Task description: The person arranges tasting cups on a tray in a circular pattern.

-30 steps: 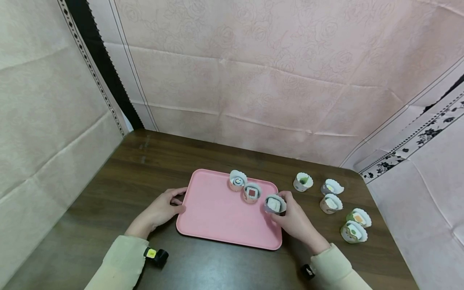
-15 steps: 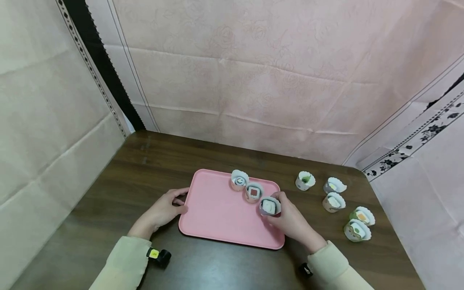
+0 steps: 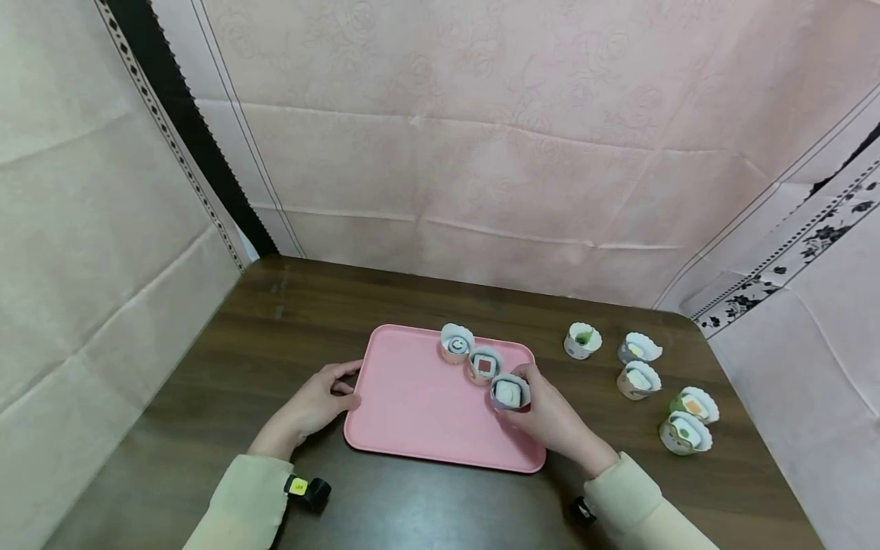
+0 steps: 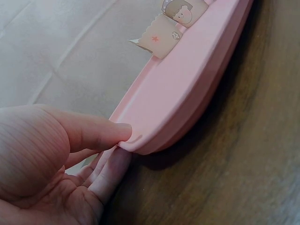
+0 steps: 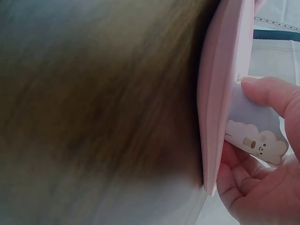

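My left hand (image 3: 316, 401) pinches the left rim of a pink rectangular tray (image 3: 419, 412); in the left wrist view the thumb lies on top of the rim and a finger below. With my right hand (image 3: 550, 416) I grip a small grey-blue paper cake cup (image 3: 509, 392) over the tray's right part. A cartoon bear is printed on this cup (image 5: 253, 117) in the right wrist view, and a white piece sits inside it. Two pinkish paper cups stand on the tray behind it: one with a blue swirl (image 3: 457, 344), one with a dark red square (image 3: 484, 366).
To the tray's right, several more filled paper cups stand on the dark wooden table (image 3: 316, 305): a white one with green (image 3: 582, 341), a pair (image 3: 639, 378) further right, and green ones (image 3: 685, 433) nearer the right edge. Pale cloth (image 3: 447, 168) hangs behind.
My right hand has carried the grey-blue cup a little left over the tray, closer to the cup with the red square. The left hand keeps its hold on the rim.
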Available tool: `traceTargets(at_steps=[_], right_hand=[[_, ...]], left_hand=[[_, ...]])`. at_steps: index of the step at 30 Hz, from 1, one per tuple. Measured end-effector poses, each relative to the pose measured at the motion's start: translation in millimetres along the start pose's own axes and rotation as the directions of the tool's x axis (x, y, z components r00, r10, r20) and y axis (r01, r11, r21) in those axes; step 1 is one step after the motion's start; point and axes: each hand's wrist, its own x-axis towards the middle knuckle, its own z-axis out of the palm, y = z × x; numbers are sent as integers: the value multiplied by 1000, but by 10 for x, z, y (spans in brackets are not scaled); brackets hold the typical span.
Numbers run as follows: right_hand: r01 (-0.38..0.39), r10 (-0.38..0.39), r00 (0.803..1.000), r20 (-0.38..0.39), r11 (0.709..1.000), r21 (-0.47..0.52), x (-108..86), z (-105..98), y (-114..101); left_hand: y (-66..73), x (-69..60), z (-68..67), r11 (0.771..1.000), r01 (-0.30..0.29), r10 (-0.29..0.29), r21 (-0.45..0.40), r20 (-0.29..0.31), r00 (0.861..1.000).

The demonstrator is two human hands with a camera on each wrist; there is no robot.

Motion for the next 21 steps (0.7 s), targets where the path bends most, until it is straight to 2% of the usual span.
traceTargets(at_steps=[14, 21], right_hand=[[15, -15, 1000, 1, 1000, -8, 13, 67, -10], [48, -49, 999, -10, 998, -34, 15, 90, -21]], left_hand=[[-10, 14, 5, 1000, -1, 1, 4, -2, 1000], [1, 10, 4, 1000, 1, -1, 1, 0, 1000]])
